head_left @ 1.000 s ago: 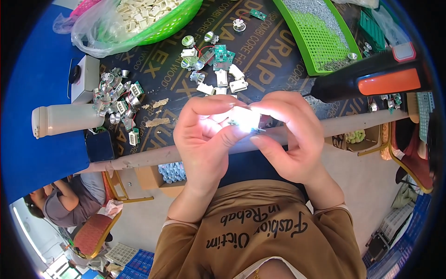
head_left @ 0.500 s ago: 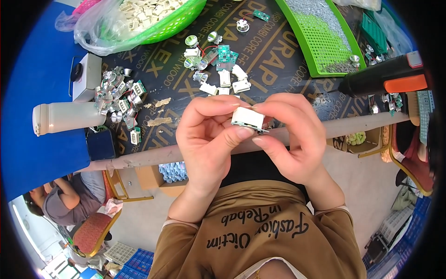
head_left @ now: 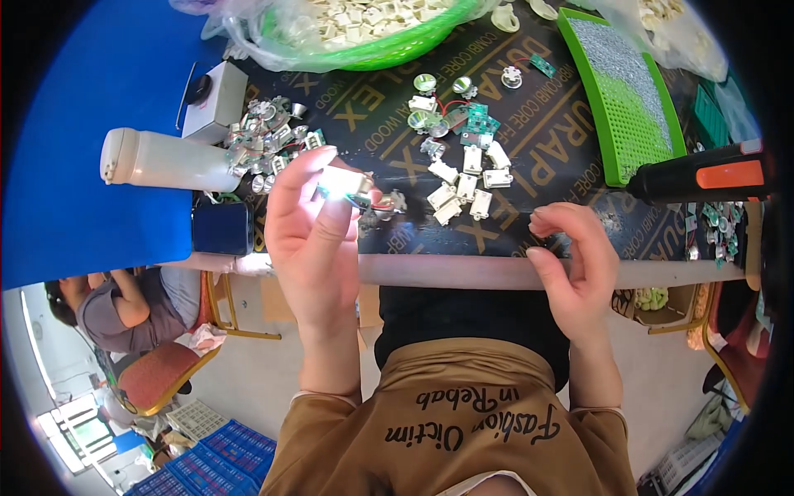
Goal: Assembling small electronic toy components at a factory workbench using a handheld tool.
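My left hand [head_left: 313, 248] pinches a small white plastic housing [head_left: 351, 180] between thumb and fingers, above the table's near edge. A bright white glow shines at the housing's thumb side, and a green strip shows along it. Beside it, partly behind the hand, lies a silver lamp reflector with red wire [head_left: 393, 202]. My right hand [head_left: 583, 269] hovers at the table edge to the right, empty, its fingers curled and thumb apart. Between the hands and farther back lie several loose white housings [head_left: 471, 159], green circuit boards [head_left: 480, 124] and silver reflectors [head_left: 425, 83].
A green basket [head_left: 397, 58] of white parts stands at the back. On the right are a green perforated tray [head_left: 620, 149] of small metal pieces and a black-and-orange tool [head_left: 703, 175]. A pale bottle [head_left: 165, 159], white box [head_left: 217, 103] and wired lamp pile [head_left: 269, 136] occupy the left.
My hands have parted: the left moved left with the housing, the right moved right and let go. A bright light now shows at the housing. More white housings now show on the table.
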Demonstrator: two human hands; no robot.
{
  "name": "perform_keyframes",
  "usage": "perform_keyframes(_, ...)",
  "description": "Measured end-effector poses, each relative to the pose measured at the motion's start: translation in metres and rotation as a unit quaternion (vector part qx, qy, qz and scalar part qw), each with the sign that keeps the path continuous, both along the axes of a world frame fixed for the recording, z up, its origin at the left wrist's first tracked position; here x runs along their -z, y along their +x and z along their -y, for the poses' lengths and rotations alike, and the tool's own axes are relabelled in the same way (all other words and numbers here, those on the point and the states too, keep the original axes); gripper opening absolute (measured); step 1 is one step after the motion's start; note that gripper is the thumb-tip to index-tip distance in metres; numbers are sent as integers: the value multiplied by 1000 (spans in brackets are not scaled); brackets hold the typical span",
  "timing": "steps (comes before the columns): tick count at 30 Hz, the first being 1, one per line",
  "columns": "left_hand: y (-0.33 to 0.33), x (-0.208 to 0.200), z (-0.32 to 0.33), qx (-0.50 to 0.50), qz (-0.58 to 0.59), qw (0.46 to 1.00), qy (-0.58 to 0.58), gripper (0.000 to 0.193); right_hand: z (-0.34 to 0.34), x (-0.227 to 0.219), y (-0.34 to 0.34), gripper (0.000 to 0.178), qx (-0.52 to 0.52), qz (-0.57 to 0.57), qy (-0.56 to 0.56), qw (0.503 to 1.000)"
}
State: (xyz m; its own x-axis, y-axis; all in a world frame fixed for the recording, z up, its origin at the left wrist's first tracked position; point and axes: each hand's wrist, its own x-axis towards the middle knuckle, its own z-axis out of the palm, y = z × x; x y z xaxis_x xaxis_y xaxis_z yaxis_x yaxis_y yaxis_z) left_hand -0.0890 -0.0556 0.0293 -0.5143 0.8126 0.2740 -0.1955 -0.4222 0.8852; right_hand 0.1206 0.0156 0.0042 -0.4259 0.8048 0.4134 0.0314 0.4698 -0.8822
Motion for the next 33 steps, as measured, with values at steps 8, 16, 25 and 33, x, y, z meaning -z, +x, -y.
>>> perform_keyframes(8,27,8,-5,47,-41,998,-32,28,-1,-28,-35,41,-59,8,62,996)
perform_keyframes(16,40,8,-11,113,-57,992,4,26,-3,-26,-29,35,-54,-12,51,997)
perform_keyframes(25,35,8,-6,101,-66,993,-15,26,-5,-21,-20,43,-45,32,34,998)
perform_keyframes(33,-81,-15,-7,-248,-272,929,-45,23,-22,-3,28,35,-17,175,86,981)
